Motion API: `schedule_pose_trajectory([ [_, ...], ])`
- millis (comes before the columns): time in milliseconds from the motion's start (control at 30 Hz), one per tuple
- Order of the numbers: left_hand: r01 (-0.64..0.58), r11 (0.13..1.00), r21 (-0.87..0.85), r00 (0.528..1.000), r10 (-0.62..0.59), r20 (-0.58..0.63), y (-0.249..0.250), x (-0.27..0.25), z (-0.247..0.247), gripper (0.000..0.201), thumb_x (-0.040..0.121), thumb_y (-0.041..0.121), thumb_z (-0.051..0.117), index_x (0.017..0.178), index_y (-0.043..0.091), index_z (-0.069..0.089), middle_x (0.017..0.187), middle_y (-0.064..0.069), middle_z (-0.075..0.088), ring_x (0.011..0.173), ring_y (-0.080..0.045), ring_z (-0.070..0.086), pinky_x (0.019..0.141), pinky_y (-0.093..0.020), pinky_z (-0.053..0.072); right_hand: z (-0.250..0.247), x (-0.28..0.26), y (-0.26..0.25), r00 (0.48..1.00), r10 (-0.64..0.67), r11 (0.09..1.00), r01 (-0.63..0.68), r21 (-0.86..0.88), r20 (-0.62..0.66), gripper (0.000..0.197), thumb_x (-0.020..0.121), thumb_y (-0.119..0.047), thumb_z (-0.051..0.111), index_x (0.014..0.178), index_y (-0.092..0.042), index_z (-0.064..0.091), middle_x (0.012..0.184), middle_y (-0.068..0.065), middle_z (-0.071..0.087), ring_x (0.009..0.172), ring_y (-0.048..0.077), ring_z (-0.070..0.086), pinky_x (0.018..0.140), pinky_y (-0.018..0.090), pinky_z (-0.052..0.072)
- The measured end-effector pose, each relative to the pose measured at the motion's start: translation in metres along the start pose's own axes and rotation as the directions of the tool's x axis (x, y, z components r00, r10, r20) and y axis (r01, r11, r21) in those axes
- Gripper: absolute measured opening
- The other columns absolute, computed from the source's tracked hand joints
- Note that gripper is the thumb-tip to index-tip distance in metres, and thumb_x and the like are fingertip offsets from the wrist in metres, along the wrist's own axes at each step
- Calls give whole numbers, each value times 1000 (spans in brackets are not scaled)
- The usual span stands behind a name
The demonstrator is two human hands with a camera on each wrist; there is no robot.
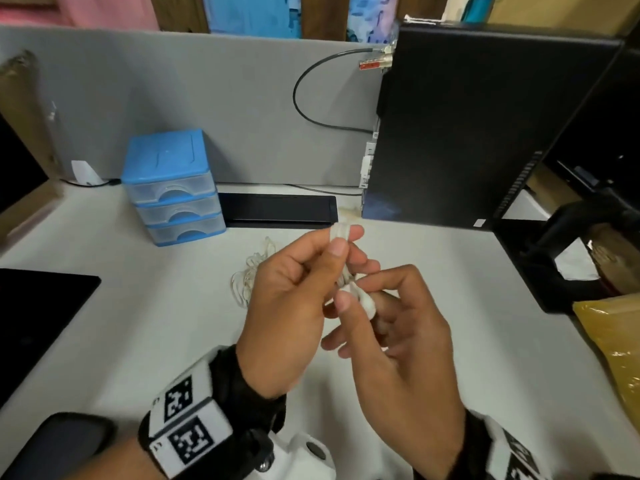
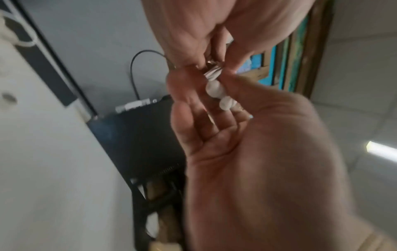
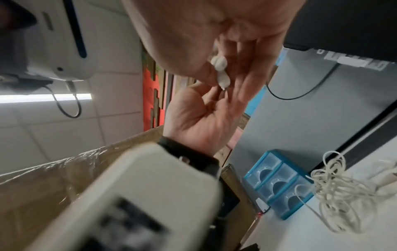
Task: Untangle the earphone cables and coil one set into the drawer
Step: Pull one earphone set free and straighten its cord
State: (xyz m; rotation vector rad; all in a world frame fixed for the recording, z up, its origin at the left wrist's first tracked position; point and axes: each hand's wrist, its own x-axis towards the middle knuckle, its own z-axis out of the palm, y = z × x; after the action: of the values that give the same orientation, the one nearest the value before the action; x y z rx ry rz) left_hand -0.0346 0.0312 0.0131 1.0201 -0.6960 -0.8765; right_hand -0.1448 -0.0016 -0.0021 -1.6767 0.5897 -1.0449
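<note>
One coiled set [image 1: 341, 258] is held above the surface, left hand [image 1: 294, 299] pinching the coil, right hand [image 1: 398, 327] pinching its earbuds [image 1: 367, 301]; the other set [image 1: 247, 277] lies loose behind. Coiling looks nearly finished; next calls for opening a drawer [image 1: 173, 192], all seemingly closed.

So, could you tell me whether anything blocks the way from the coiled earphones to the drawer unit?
Yes: all three drawers of the blue drawer unit are closed. The desk between it and the coiled earphones, held by both hands, looks bare.

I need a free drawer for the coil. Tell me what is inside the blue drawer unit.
The blue drawer unit has three translucent drawers, all closed. Nothing distinct shows through their fronts, but the frosted plastic and blur hide the interiors, so empty is unconfirmed.
</note>
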Motion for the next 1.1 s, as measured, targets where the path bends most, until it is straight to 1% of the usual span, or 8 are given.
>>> schedule_pose_trajectory([
  [167, 312, 906, -287, 944, -329, -10, -3, 1, 5, 23, 87, 27, 60, 99, 13, 75, 81, 1, 65, 73, -16, 65, 70, -32, 53, -2, 0, -2, 990, -106, 975, 122, -187, 95, 7, 90, -25, 64, 96, -23, 62, 78, -11, 66, 63, 12, 63, 49, 15, 44],
  [300, 424, 821, -383, 883, -468, -27, -10, 10, -3, 26, 86, 36, 64, 102, 16, 69, 73, 6, 61, 76, -10, 63, 58, -21, 51, -1, 0, 2, 958, -64, 919, 166, -358, 279, 30, 94, -25, 54, 124, -29, 54, 97, -16, 62, 86, 9, 62, 68, 12, 45],
  [467, 483, 784, -390, 822, -559, -106, -26, 14, -7, 28, 83, 42, 69, 93, 16, 70, 69, 4, 52, 73, -14, 51, 77, -29, 44, -5, 2, 5, 901, -16, 853, 238, -464, 433, 21, 96, -22, 45, 117, -26, 40, 85, -15, 55, 69, 4, 53, 62, 14, 40],
  [533, 509, 753, -416, 792, -600, -117, -33, 16, -10, 29, 88, 43, 66, 77, 16, 67, 64, 3, 47, 60, -13, 48, 65, -27, 45, -6, 4, 3, 888, -23, 863, 250, -440, 458, 17, 96, -23, 49, 112, -25, 46, 79, -11, 58, 65, 9, 54, 58, 20, 43],
  [600, 504, 746, -434, 784, -607, -133, -40, 19, -14, 38, 92, 42, 60, 65, 16, 57, 55, 3, 45, 49, -11, 45, 50, -23, 46, -8, 6, 3, 935, -82, 876, 233, -423, 345, 12, 93, -29, 55, 105, -27, 53, 70, -8, 58, 60, 15, 56, 54, 32, 47],
  [733, 440, 795, -419, 803, -556, -212, -41, 24, -14, 37, 95, 38, 57, 66, 15, 55, 50, 6, 42, 36, -5, 40, 41, -15, 34, -18, 15, 17, 988, -92, 792, 147, -593, 123, 17, 91, -45, 58, 104, -35, 61, 77, -15, 56, 65, 11, 56, 54, 28, 49],
  [900, 386, 859, -336, 843, -476, -249, -38, 23, -9, 39, 93, 44, 56, 70, 14, 51, 49, 7, 42, 32, -5, 34, 55, -21, 31, -19, 24, 33, 953, 221, 918, -132, -373, 207, 14, 92, -35, 63, 88, -32, 76, 81, -12, 70, 61, 13, 56, 57, 16, 42],
  [1100, 375, 892, -251, 866, -434, -247, -41, 20, -9, 40, 93, 47, 56, 76, 11, 51, 58, 0, 43, 43, -9, 40, 46, -20, 33, -17, 24, 32, 965, 198, 962, -157, -224, 172, 16, 90, -17, 69, 79, -25, 77, 71, -10, 72, 59, 5, 55, 59, 9, 39],
])
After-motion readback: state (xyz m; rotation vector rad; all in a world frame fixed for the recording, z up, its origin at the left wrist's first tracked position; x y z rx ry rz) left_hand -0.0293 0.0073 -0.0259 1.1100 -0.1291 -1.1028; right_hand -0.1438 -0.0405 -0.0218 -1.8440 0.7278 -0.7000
